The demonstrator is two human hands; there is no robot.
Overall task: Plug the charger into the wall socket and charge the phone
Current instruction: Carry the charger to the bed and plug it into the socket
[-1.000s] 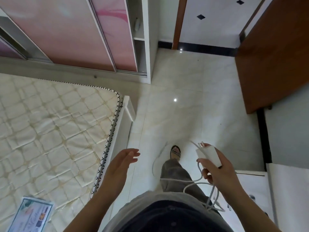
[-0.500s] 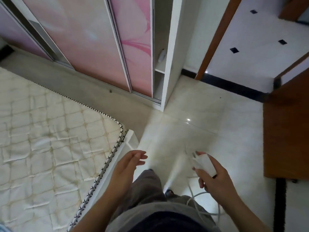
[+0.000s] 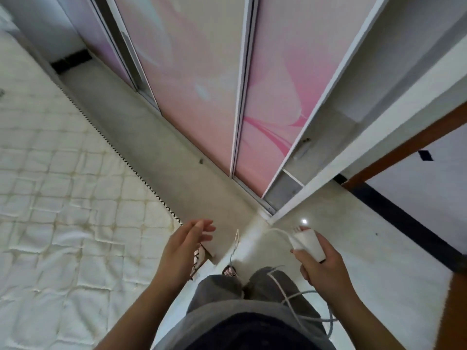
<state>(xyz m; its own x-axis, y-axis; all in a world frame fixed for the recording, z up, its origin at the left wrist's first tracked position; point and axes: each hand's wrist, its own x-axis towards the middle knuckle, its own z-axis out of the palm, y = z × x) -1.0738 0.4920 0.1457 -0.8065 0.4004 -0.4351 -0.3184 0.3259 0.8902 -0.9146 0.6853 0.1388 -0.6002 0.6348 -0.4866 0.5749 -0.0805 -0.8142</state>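
My right hand (image 3: 326, 271) grips a white charger block (image 3: 309, 245), prongs pointing away from me. Its white cable (image 3: 290, 296) loops from the top of the block down across my grey trousers and past my right wrist. My left hand (image 3: 184, 251) hovers empty with its fingers apart, above the corner of the bed. No wall socket and no phone show in this view.
A quilted white mattress (image 3: 63, 210) fills the left. Ahead stands a wardrobe with pink sliding doors (image 3: 202, 84) and a white open shelf unit (image 3: 328, 137). A brown door frame (image 3: 409, 145) is at the right. Pale glossy floor tiles (image 3: 366, 248) lie underfoot.
The view has swung left and upward toward the wardrobe as I walk forward. Both hands keep their poses; the charger stays in my right hand.
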